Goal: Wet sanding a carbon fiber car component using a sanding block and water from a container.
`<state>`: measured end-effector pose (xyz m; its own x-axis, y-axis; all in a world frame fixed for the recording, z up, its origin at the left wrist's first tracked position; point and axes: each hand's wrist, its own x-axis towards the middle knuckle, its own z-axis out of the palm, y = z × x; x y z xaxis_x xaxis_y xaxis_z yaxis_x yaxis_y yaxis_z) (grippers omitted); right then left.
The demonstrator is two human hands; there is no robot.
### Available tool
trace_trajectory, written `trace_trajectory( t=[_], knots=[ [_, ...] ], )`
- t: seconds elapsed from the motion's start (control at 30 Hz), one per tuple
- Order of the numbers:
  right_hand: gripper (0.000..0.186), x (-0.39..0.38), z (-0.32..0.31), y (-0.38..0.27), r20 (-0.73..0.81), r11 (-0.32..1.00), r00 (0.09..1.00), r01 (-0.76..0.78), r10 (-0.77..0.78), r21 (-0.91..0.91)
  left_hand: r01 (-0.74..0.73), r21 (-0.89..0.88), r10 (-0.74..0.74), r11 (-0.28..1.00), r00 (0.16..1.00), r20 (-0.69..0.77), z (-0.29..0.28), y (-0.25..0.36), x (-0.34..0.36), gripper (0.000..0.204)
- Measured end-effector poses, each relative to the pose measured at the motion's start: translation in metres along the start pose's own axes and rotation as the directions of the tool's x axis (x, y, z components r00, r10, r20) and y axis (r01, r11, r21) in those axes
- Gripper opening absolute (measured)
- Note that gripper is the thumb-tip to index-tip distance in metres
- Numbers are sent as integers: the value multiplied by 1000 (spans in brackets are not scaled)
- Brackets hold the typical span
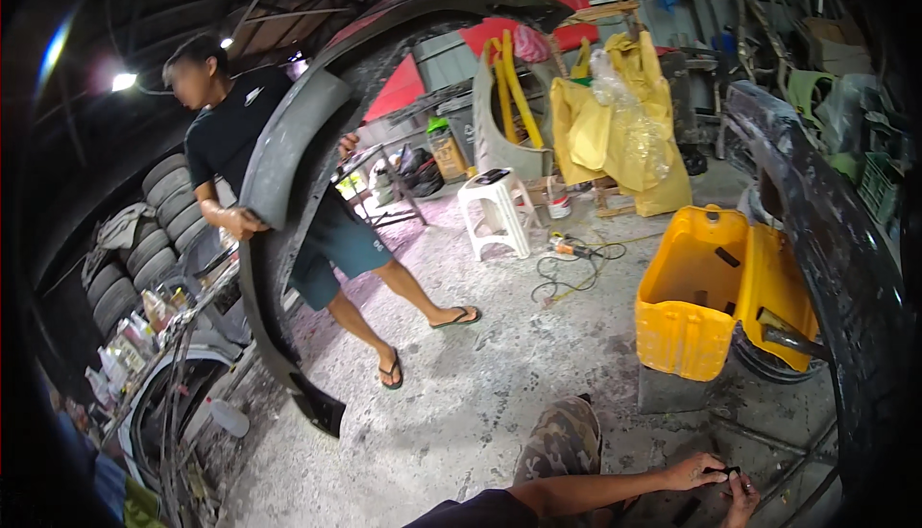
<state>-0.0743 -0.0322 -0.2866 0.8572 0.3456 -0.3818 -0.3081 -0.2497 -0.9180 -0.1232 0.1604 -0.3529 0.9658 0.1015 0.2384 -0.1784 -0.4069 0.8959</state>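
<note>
Low at the right, my left hand (696,471) and my right hand (740,500) meet, their fingers closed around a small black piece (727,471). What kind of piece it is I cannot make out. Beside them a dark, glossy car body panel (816,201) stands up, its surface smudged. Just beyond my hands sits a yellow plastic tub (684,341), cut open and holding cloudy water with a dark block in it. A dark-handled tool (792,338) lies across its other yellow half.
Another person (245,134) in sandals carries a long grey-black curved wheel-arch panel (288,158) at the left. A white stool (499,216) with a phone on it stands mid-floor. An orange power tool (569,247) trails its cord near yellow bags (624,124). Tyres (154,240) are stacked left.
</note>
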Motion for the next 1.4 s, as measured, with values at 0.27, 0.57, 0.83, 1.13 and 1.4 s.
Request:
trace_trajectory(
  t=[0.27,0.57,0.83,1.13,1.4],
  knots=[
    [55,9,27,-5,182,995,982,25,-43,99,28,38,-27,999,999,-26,-39,-6,-22,38],
    [53,-7,36,7,382,995,922,85,-61,-46,104,14,-104,994,994,-46,-31,-34,-73,50],
    [56,0,20,28,368,999,929,-9,22,-38,50,43,-53,998,997,64,-21,-39,-65,50],
    [61,26,9,53,326,1000,945,-15,16,-6,117,170,-144,978,977,158,-25,-18,-48,50],
    [50,56,19,83,165,997,985,35,-45,65,164,168,-194,972,964,180,-31,1,-44,48]
  ],
)
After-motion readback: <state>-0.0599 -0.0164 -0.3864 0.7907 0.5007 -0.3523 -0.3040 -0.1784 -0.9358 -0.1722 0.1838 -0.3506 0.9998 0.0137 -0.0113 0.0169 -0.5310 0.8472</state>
